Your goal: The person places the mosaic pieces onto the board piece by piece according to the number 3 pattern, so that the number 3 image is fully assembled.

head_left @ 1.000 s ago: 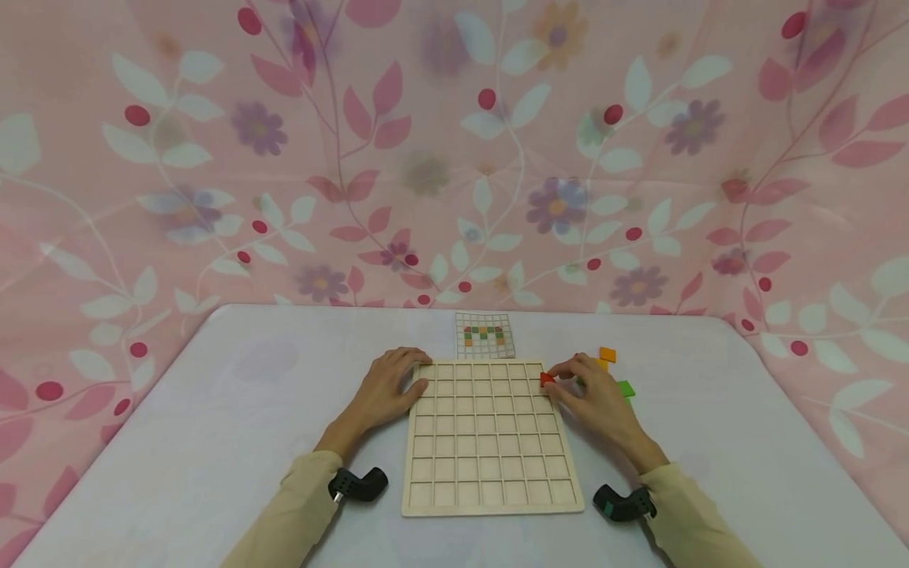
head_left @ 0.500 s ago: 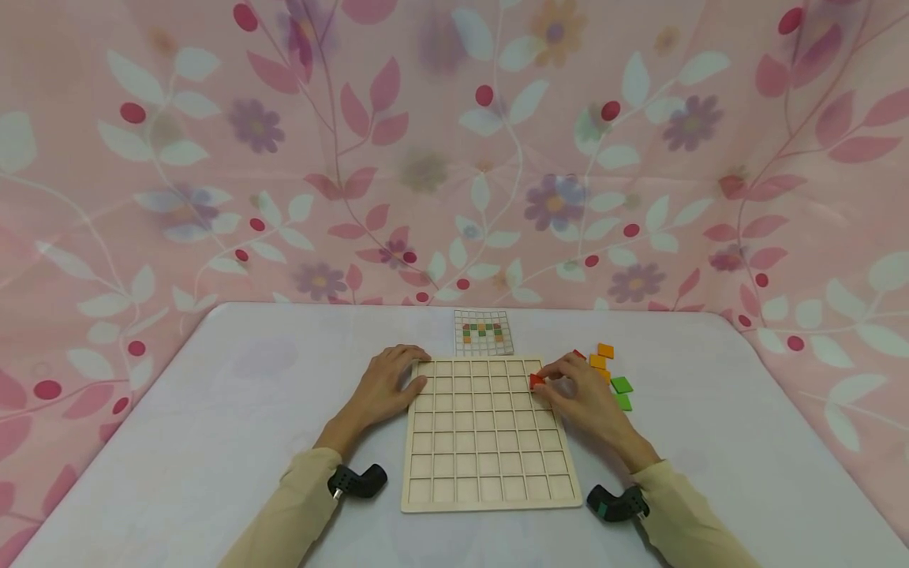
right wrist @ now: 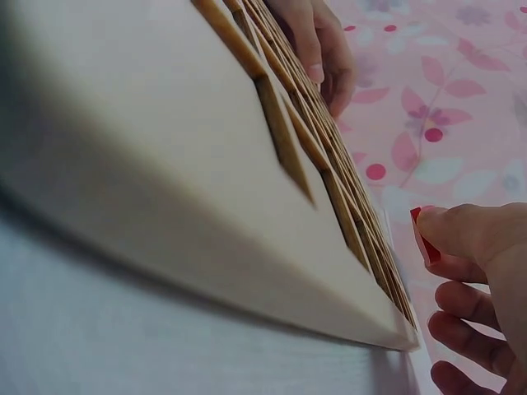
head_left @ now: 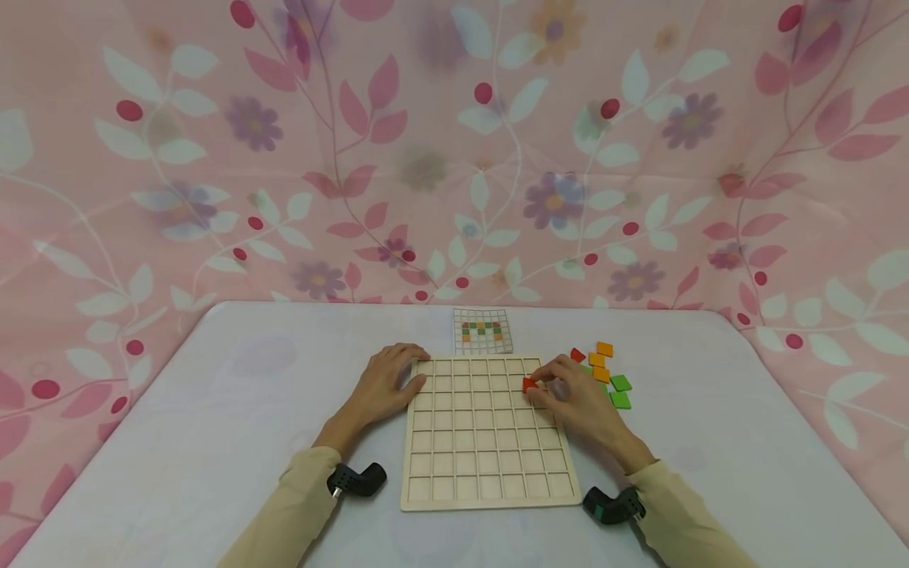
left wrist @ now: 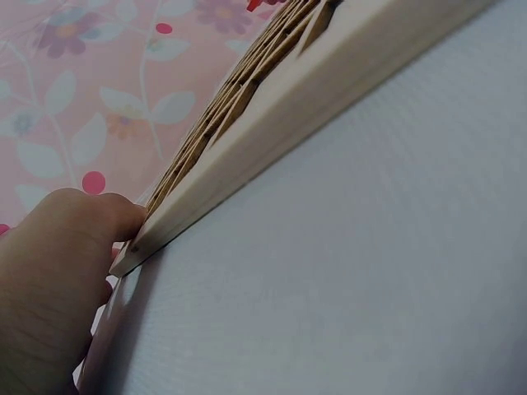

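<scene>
Two hands' fingers were grasping: the right hand (head_left: pixel 581 396) pinched a red tile (head_left: pixel 529 384), the left hand (head_left: pixel 387 385) gripped a wooden board (head_left: pixel 467 442).
The red tile was over the board's far right squares; the left fingers held its far left corner. To the right lay loose tiles (head_left: pixel 620 383), orange, green and red; beyond, a patterned card (head_left: pixel 483 335) on the white tabletop (head_left: pixel 177 426).

it's the right hand (head_left: pixel 586 404) here, thumb (right wrist: pixel 461 230) pinching with the index finger (right wrist: pixel 457 269), the other fingers (right wrist: pixel 465 333) bent just beside that grip, wrist (head_left: pixel 635 453) and sleeved forearm (head_left: pixel 687 509) slanting back from it; well apart from the pinch, the left hand (head_left: pixel 385 386) rests, left thumb (head_left: pixel 415 388) spread wide.
</scene>
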`<state>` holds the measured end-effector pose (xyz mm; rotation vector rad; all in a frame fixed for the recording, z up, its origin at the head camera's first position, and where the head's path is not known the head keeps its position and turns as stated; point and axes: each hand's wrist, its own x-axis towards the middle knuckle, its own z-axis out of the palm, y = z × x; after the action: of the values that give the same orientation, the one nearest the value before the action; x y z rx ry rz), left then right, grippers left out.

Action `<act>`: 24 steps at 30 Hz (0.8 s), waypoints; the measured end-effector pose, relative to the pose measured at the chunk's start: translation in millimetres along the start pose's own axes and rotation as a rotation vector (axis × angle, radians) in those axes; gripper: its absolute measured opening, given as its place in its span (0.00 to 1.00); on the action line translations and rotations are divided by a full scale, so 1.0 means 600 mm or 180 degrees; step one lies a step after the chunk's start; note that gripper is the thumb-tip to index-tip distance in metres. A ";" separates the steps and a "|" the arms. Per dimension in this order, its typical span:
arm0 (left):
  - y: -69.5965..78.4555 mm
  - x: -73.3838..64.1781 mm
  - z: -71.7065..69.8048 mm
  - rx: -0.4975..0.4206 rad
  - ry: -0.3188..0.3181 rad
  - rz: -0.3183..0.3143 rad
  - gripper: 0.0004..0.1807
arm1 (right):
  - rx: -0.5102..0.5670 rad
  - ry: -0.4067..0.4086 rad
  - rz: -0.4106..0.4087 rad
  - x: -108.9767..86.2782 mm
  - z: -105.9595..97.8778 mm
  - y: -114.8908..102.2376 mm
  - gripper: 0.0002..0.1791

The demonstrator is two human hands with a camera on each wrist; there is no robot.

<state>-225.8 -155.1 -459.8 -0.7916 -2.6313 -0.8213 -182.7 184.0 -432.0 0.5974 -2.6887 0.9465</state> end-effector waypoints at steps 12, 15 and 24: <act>0.001 0.000 -0.001 -0.0001 0.0004 0.0008 0.16 | 0.0058 -0.0090 -0.0132 -0.001 0.009 -0.002 0.12; 0.001 0.000 -0.001 -0.0010 0.0023 0.0018 0.16 | 0.0087 -0.0091 -0.0137 -0.001 0.011 0.000 0.12; 0.001 0.000 -0.001 0.0037 0.0070 0.0063 0.16 | 0.0073 -0.0103 -0.0225 -0.002 0.015 0.003 0.11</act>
<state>-225.5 -155.0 -459.0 -0.7995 -2.6025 -0.8041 -183.4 180.0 -440.5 0.7137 -2.6689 0.9582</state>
